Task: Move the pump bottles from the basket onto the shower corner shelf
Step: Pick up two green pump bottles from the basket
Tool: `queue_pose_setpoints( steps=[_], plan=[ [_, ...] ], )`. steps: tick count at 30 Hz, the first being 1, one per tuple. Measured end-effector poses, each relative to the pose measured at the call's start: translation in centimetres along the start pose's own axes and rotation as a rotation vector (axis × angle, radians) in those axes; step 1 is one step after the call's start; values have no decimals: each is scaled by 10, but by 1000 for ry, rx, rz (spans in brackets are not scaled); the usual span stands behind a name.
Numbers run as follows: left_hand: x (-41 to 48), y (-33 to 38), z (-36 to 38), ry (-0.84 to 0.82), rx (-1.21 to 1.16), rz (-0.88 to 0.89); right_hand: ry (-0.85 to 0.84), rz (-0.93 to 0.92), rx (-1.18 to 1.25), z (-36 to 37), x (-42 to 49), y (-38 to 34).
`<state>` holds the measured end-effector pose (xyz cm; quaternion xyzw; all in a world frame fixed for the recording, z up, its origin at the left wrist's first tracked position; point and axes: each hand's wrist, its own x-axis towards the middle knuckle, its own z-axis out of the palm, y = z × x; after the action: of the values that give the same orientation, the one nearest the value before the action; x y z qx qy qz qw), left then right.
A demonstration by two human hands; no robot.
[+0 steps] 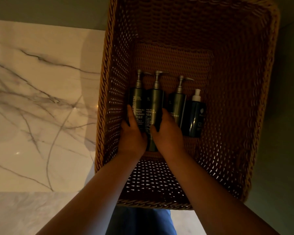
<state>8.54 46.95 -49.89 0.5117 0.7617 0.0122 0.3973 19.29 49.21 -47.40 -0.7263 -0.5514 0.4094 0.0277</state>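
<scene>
Four bottles lay side by side on the floor of the brown woven basket [107, 85], pump heads pointing away from the person. The left hand [132, 135] gripped the leftmost one, the body cleanser bottle [139, 106], near its base, its fingers [129, 114] curled round the bottle's left side. The right hand [169, 133] held the shampoo bottle [154, 106] lying just beside it, thumb pressed on the front and fingers [166, 114] wrapped round its right side. Both bottles appeared to rest on the weave and touched each other along their length. To the right lay a third pump bottle [176, 104], dark with a silver pump like the first two, and against it a small blue bottle [194, 117] with a white pump; neither was touched by a hand. Left of the basket spread a pale marble surface [41, 99] with grey veins, and blue cloth [139, 221] showed below the basket's near edge, between the forearms.
</scene>
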Motion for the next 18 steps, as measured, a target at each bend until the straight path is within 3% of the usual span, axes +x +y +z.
queue_pose_setpoints(
  steps=[3, 6, 18],
  plan=[
    [-1, 0, 1, -14, -11, -40, -86, 87, 106, 6, 7, -4],
    [-1, 0, 1, -18, -4, -49, -69, 173, 166, 11, 13, -8],
    [-2, 3, -15, -137, -155, -29, -85, 227, 270, 5, 17, -2]
  ],
)
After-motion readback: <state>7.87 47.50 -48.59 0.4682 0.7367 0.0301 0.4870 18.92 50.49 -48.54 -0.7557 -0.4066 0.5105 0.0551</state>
